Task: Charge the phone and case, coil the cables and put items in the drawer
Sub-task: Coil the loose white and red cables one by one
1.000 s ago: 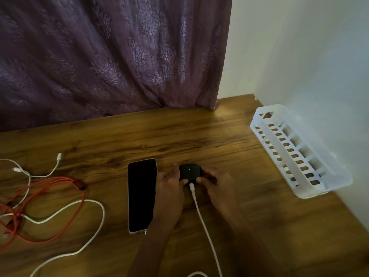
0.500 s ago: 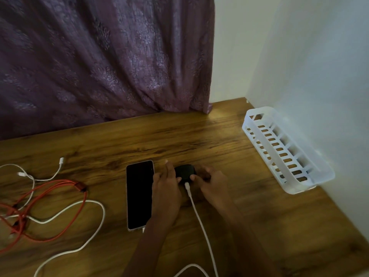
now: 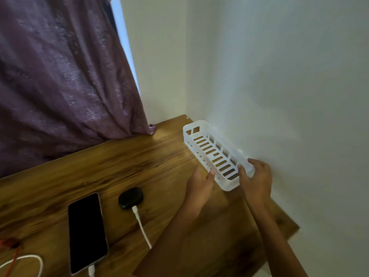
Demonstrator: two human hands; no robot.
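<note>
White slotted basket point(image 3: 227, 184), far right against the wall: right hand point(image 3: 257, 176) gripped its near end, thumb inside. Left hand point(image 3: 200, 185) had its thumb touching the left side, grip not discernible. Phone point(image 3: 87, 232) and black earbud case point(image 3: 130, 200), both plugged in, lay near left on the wooden table point(image 3: 119, 166).

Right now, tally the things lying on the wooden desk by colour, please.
Black: 2, flat glossy phone, rounded plastic earbud case.
White: 3, slotted plastic basket, cable plugged into the case, cable plugged into the phone.
Red-orange: 1, cable at the left edge.
Total: 6; the white loop lower left may be the phone's cable.
</note>
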